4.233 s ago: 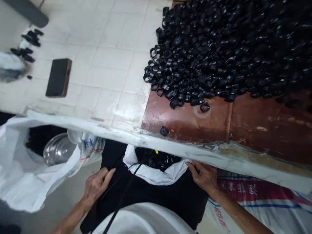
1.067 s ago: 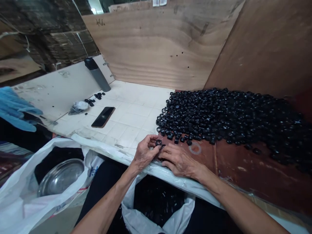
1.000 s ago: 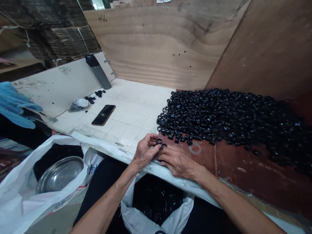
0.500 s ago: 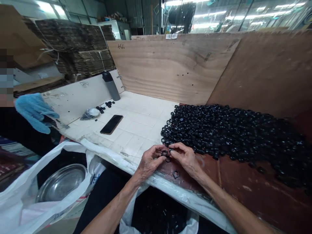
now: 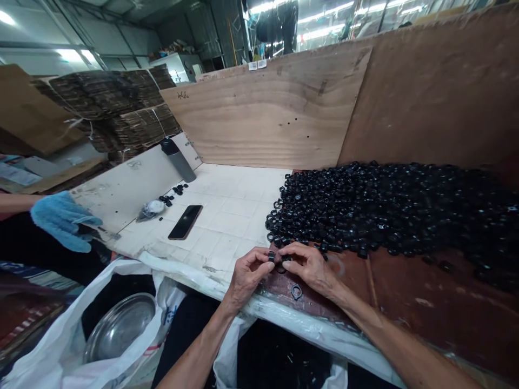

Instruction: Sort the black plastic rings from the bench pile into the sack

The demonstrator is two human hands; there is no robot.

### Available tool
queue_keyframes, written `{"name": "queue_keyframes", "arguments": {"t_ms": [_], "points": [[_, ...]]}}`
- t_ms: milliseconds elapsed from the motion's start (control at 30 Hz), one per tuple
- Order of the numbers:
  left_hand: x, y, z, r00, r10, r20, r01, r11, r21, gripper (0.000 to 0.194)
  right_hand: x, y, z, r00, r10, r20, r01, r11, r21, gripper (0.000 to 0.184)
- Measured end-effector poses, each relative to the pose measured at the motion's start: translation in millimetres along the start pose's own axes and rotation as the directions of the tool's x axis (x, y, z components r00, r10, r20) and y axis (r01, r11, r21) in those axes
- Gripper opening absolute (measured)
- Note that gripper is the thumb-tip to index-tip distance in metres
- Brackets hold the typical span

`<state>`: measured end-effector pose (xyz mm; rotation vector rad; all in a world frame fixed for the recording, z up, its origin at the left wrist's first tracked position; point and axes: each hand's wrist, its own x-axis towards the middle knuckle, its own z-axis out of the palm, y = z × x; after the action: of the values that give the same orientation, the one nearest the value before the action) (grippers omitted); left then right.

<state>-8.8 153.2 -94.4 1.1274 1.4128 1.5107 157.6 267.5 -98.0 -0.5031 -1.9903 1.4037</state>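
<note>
Between thumb and fingertips my left hand [image 5: 248,274] pinches a small black ring [image 5: 271,256]. Close beside it, my right hand [image 5: 310,267] is closed on another small black part [image 5: 286,259], mostly covered by the fingers. Under the fingertips, a further black ring [image 5: 280,268] shows in part on the reddish-brown board [image 5: 344,281]. A loose dark ring [image 5: 296,292] lies on the board nearer the front edge. Beyond my hands spreads a wide heap of small black rings [image 5: 365,210].
At the left are a phone [image 5: 185,222], a dark bottle [image 5: 178,160] and a small plastic bag [image 5: 151,209]. Wooden panels [image 5: 267,119] wall the back. Below the edge, one white sack [image 5: 227,351] holds black parts, another a metal bowl [image 5: 121,327]. A blue cloth [image 5: 65,219] hangs far left.
The head view has tilted and shifted. The ring in my left hand has turned from face-on to edge-on. Both hands stay close together over the board's near edge.
</note>
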Motion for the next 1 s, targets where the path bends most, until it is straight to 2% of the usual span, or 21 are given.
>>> {"name": "queue_keyframes", "arguments": {"t_ms": [67, 133, 233, 367, 500, 633, 733, 900, 1000], "points": [[-0.1, -1.3, 0.1, 0.999, -0.05, 0.003, 0.05, 0.998, -0.025, 0.014, -2.3, 0.9, 4.6, 0.999, 0.05, -0.022, -0.05, 0.999, 0.003, 0.023], [-0.1, -3.5, 0.0, 0.995, -0.095, -0.011, 0.094, 0.994, -0.061, 0.023, -4.4, 4.0, 8.5, 0.993, 0.098, -0.061, -0.096, 0.995, 0.034, 0.022], [0.0, -6.2, -0.5, 0.994, -0.111, -0.001, 0.11, 0.991, -0.071, 0.04, -4.9, 5.1, 9.5, 0.996, 0.014, -0.09, -0.016, 1.0, -0.014, 0.016], [-0.5, -6.6, -0.5, 0.99, -0.14, 0.03, 0.141, 0.99, -0.023, 0.037, -4.3, -3.7, 5.6, 0.992, -0.125, -0.034, 0.12, 0.985, -0.127, 0.029], [-1.4, -2.9, 1.6, 0.988, -0.152, 0.039, 0.155, 0.985, -0.072, 0.036, -7.5, -8.2, 6.7, 0.997, -0.065, -0.042, 0.057, 0.982, -0.179, 0.025], [-2.3, 3.9, 5.0, 0.989, -0.143, 0.033, 0.145, 0.985, -0.088, 0.033, -9.9, -6.1, 8.8, 0.994, -0.093, -0.065, 0.077, 0.974, -0.214, 0.013], [-3.3, 6.0, 6.7, 0.991, -0.124, 0.045, 0.127, 0.989, -0.078, 0.033, -10.1, -6.5, 8.3, 0.987, -0.152, -0.044, 0.138, 0.963, -0.231, 0.017], [-3.9, -0.5, 6.8, 1.0, 0.014, 0.027, -0.014, 1.0, -0.011, 0.027, -11.3, -5.7, 9.5, 0.986, -0.158, -0.047, 0.137, 0.945, -0.296, 0.017], [-3.9, -6.0, 6.1, 0.998, 0.053, 0.019, -0.054, 0.998, 0.023, 0.025, -12.3, -1.4, 12.0, 0.97, -0.242, -0.023, 0.216, 0.901, -0.377, 0.019]]}}
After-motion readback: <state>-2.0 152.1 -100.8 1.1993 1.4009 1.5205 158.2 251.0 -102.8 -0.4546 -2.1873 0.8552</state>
